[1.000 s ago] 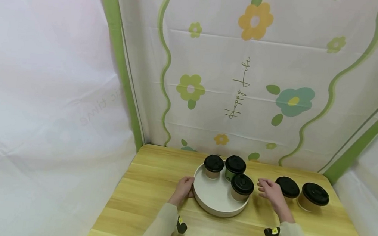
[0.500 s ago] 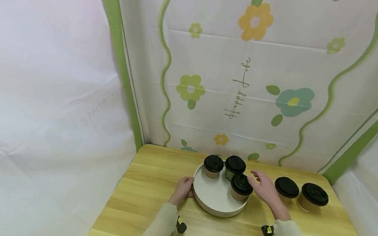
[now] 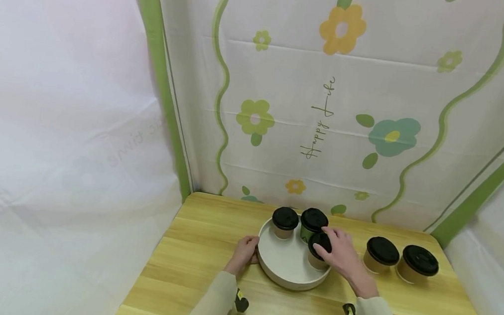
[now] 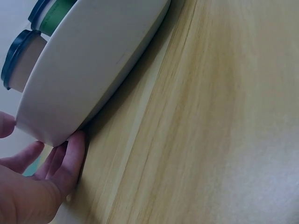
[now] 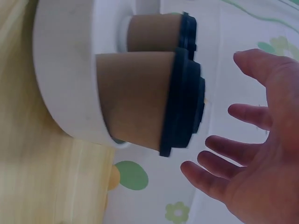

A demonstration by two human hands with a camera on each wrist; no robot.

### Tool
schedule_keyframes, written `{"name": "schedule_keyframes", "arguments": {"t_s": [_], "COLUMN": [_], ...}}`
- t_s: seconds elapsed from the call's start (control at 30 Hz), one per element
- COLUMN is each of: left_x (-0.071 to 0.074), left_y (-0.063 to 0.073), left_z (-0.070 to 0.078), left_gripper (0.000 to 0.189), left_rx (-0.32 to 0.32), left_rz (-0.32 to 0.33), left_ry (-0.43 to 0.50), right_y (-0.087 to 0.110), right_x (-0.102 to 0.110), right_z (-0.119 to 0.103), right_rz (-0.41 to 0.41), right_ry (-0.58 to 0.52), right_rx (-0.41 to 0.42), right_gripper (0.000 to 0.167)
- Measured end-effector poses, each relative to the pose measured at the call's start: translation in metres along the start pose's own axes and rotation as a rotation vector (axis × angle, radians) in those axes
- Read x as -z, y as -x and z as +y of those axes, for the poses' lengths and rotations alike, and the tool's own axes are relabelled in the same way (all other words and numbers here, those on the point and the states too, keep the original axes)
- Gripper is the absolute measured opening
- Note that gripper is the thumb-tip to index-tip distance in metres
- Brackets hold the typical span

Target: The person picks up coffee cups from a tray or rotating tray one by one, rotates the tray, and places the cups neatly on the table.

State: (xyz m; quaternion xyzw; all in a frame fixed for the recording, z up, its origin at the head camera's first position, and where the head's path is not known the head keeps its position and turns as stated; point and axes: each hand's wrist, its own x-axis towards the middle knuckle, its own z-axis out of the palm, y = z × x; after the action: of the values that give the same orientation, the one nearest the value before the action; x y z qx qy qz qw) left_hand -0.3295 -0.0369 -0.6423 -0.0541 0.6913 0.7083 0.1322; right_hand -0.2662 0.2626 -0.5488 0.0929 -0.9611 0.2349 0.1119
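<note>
A round white tray (image 3: 281,262) sits on the table with three black-lidded paper cups in it. My left hand (image 3: 243,252) holds its left side, fingertips low under the edge and thumb up by the rim in the left wrist view. A brown cup (image 3: 316,261) stands nearest my right hand (image 3: 343,255), which reaches over its lid. In the right wrist view the fingers (image 5: 219,144) are spread and apart from that cup's lid (image 5: 184,102). Behind it are a green cup (image 3: 307,232) and another brown cup (image 3: 284,225).
Two wider black-lidded tubs, one left (image 3: 380,254) and one right (image 3: 419,262), stand side by side on the wooden table (image 3: 200,233), right of the tray. A white flowered curtain (image 3: 281,80) hangs behind the table's back edge, with more white cloth at both sides.
My right hand has moved left, from beside the left tub to over the front brown cup's lid. The left hand and tray have stayed put.
</note>
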Motion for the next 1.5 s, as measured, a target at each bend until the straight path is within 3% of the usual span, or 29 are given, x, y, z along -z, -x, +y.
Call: {"name": "schedule_keyframes", "arguments": {"t_s": [0.37, 0.8, 1.5], "left_x": [-0.002, 0.000, 0.000], "left_y": [0.002, -0.001, 0.000], "left_z": [0.001, -0.001, -0.003], "left_gripper": [0.041, 0.041, 0.044], "left_rx": [-0.003, 0.002, -0.007], "left_rz": [0.010, 0.005, 0.016], "left_ry": [0.024, -0.001, -0.010], "right_y": [0.007, 0.007, 0.008], "right_x": [-0.015, -0.017, 0.005], "right_z": [-0.009, -0.013, -0.011], "right_rz": [0.002, -0.067, 0.014], "right_ry": [0.117, 0.085, -0.030], "right_rx": [0.012, -0.041, -0.057], "right_gripper": [0.059, 0.064, 0.061]}}
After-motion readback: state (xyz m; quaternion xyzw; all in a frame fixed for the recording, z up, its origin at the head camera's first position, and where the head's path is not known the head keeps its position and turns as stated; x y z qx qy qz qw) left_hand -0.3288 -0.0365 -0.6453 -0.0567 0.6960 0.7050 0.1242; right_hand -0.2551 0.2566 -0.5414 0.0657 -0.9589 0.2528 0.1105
